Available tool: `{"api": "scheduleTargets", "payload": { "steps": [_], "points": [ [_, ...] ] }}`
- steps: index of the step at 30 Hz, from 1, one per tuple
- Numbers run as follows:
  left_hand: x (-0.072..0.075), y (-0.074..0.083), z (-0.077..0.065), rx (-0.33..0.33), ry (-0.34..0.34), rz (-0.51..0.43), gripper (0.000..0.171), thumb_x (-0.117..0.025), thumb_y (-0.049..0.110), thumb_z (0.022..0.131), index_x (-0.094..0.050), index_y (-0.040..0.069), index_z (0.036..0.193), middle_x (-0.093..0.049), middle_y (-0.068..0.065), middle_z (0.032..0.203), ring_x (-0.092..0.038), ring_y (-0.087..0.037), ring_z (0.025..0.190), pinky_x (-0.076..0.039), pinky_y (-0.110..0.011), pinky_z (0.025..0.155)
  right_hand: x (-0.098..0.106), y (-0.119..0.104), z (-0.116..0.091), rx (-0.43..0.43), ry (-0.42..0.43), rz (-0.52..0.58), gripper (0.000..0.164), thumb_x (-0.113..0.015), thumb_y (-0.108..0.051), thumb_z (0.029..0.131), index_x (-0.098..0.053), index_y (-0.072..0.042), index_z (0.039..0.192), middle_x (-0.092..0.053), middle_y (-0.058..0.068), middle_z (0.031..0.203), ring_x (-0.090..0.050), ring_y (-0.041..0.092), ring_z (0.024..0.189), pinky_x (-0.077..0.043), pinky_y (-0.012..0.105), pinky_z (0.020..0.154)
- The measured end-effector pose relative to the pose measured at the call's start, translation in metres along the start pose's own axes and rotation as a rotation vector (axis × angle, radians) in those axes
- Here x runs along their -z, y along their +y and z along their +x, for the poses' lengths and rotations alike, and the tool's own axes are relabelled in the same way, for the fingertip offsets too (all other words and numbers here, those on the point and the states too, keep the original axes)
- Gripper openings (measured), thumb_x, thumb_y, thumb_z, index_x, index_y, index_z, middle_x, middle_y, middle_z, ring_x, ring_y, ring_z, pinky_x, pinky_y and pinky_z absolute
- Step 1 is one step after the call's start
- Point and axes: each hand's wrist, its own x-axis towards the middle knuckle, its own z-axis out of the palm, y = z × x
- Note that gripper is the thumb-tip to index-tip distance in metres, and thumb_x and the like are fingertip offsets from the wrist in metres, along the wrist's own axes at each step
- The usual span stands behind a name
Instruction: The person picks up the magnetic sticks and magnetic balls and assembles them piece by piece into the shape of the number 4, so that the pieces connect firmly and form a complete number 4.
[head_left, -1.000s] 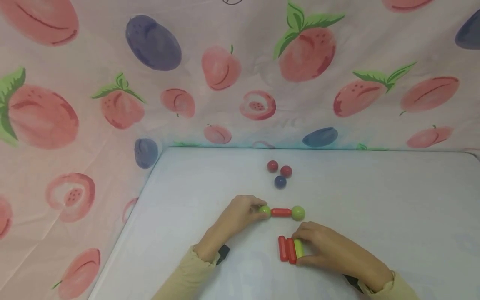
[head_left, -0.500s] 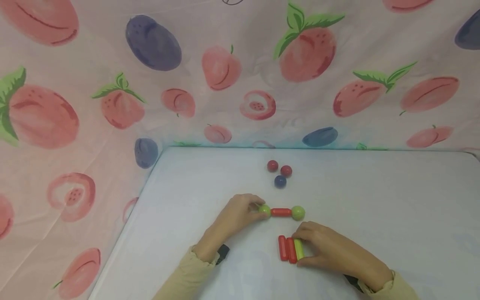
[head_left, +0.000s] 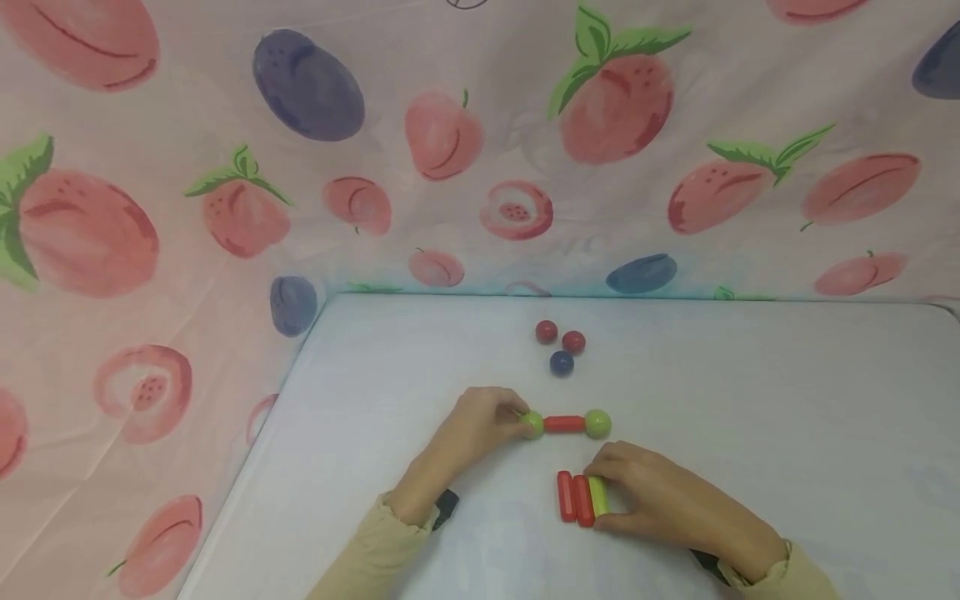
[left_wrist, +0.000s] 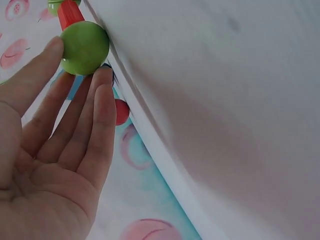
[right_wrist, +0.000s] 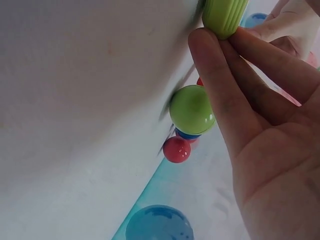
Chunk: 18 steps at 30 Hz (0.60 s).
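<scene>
A red rod point(head_left: 564, 424) joins two light green balls in a straight bar lying on the table. My left hand point(head_left: 480, 421) pinches the left green ball point(left_wrist: 85, 47) between thumb and fingers. At the other end, the right green ball point(head_left: 597, 423) is untouched. Closer to me, my right hand point(head_left: 652, 492) holds a yellow-green rod point(head_left: 598, 497) by its two ends, thumb on the near one. That ridged rod point(right_wrist: 224, 17) also shows at the top of the right wrist view. Beside it on the left lie two red rods point(head_left: 582, 501), side by side.
Beyond the bar, a blue ball point(head_left: 562, 363) and two red balls point(head_left: 573, 342) sit in a small cluster on the white table point(head_left: 750, 375). A fruit-patterned cloth point(head_left: 517, 125) rises along the table's back and left edges.
</scene>
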Motion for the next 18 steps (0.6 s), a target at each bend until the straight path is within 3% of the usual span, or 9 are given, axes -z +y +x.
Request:
{"api": "scheduleTargets", "payload": {
  "steps": [18],
  "points": [
    [-0.003,0.003,-0.002,0.002,0.016,0.000,0.023,-0.081,0.024,0.083,-0.078,0.015,0.104,-0.076,0.005,0.097,-0.067,-0.009,0.091,-0.054,-0.023,0.082,0.017,-0.002,0.006,0.045,0.074,-0.006,0.048,-0.083,-0.037,0.079,-0.071,-0.008,0.116,-0.064,0.004,0.119,-0.060,0.026,0.115,-0.051,0.049,0.097]
  ]
}}
